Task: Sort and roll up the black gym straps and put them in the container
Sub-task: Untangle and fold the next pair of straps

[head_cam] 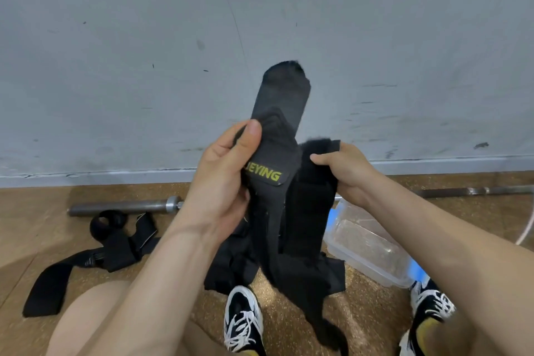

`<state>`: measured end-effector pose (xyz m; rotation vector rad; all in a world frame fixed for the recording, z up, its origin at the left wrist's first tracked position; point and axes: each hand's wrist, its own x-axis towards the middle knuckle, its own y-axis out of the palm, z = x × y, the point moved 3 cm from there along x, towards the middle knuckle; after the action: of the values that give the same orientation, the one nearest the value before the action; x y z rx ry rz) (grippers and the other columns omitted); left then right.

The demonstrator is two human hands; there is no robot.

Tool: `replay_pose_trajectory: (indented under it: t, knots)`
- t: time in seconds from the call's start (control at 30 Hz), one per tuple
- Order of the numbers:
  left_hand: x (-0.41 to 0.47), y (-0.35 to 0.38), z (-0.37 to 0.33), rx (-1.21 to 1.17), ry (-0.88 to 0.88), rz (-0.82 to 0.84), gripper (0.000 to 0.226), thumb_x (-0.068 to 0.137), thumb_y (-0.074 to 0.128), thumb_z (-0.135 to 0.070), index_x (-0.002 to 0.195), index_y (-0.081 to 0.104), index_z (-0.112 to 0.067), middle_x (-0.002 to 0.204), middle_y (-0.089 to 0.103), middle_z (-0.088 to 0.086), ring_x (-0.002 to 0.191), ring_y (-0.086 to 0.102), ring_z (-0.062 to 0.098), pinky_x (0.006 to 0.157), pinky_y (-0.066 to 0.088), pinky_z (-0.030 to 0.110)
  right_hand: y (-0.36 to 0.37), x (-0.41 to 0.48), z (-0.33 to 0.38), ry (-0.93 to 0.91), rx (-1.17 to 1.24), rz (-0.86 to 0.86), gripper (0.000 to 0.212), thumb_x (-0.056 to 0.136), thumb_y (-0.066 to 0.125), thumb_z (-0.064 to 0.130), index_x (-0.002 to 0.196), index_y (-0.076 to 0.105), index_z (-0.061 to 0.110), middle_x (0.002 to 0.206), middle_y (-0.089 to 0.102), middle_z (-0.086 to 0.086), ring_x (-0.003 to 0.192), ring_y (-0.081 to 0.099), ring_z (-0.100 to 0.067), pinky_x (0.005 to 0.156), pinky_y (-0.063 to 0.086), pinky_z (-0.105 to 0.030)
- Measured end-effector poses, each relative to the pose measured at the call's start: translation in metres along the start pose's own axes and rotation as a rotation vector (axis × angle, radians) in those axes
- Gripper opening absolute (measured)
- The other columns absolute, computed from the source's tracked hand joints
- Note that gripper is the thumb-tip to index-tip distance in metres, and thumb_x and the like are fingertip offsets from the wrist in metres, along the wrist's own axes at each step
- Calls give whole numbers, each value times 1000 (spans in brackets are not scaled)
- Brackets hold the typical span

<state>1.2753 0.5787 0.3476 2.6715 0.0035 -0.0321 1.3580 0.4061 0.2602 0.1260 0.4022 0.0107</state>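
Head view: the left hand point(228, 173) has its grip clamped, thumb on top, on a labelled strap point(278, 113) held upright, and the right hand point(346, 170) has its grip clamped on a second strap point(310, 211) just beside it. Both straps hang to a pile point(228, 269) on the floor point(289, 318). The container point(375, 269) lies right of the pile, and loose straps point(112, 246) lie left of it, near a barbell point(124, 206).

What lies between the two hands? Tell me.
Head view: just what they hold. The left hand pinches the yellow-lettered strap; the right hand grips the fuzzy strap beside it.
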Motion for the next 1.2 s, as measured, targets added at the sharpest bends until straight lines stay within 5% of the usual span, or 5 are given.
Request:
replay_pose_trajectory:
  t: [0.27, 0.37, 0.7, 1.07, 1.2]
  knots:
    - [1, -12, 36, 340, -336, -56, 26, 99, 51, -18, 83, 69, -7, 79, 72, 5, 72, 68, 12, 61, 53, 23, 13, -20, 20, 41, 304, 299, 33, 107, 36, 13, 129, 60, 19, 121, 71, -8, 101, 71, -23, 77, 60, -37]
    - [4, -14, 38, 330, -269, -60, 27, 98, 58, -20, 99, 70, 4, 89, 74, 10, 80, 69, 17, 67, 56, 24, 17, -26, 24, 19, 277, 347, 35, 108, 35, 15, 133, 58, 20, 126, 69, -8, 111, 68, -26, 87, 57, -39]
    - [8, -17, 44, 251, -179, -200, 23, 98, 58, -15, 113, 72, -5, 103, 76, 9, 96, 73, 20, 77, 59, 27, 21, -38, 27, -18, 270, 403, 34, 108, 35, 18, 133, 58, 22, 123, 71, -7, 107, 70, -25, 79, 58, -39]
    - [6, -17, 58, 241, -162, -294, 22, 95, 64, -17, 111, 73, -6, 103, 76, 7, 99, 72, 21, 89, 57, 36, 27, -44, 22, -19, 328, 387, 33, 108, 37, 20, 133, 58, 25, 121, 71, -7, 99, 72, -24, 73, 60, -38]
    - [6, -17, 59, 263, -132, -306, 20, 93, 66, -17, 108, 74, -7, 98, 77, 6, 95, 73, 19, 81, 59, 31, 26, -46, 20, -25, 306, 371, 31, 107, 40, 21, 131, 60, 23, 119, 72, -7, 102, 71, -25, 72, 59, -37]
